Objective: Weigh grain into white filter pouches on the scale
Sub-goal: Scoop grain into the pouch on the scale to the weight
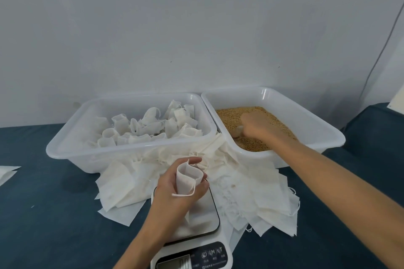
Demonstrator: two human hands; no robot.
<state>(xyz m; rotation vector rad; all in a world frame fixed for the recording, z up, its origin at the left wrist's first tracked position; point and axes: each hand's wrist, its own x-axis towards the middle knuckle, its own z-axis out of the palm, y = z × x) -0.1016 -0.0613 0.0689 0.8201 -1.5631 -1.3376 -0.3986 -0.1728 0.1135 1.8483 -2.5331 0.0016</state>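
Here, left hand (175, 190) gripping pouch (189, 179) over scale (196, 223) (buttons "M", "T"), right hand (258, 126) in grain (231, 113), fingers blurred, perhaps curled.

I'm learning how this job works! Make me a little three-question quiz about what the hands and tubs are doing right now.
1. True or false: the left hand holds an open white filter pouch above the white digital scale.
2. Which tub is the right hand in?
A. the white plastic tub of golden-brown grain
B. the white plastic tub of folded pouches
3. Fill in: loose flat white pouches lie on the dark blue ____.

Key: 1 true; 2 A; 3 cloth.
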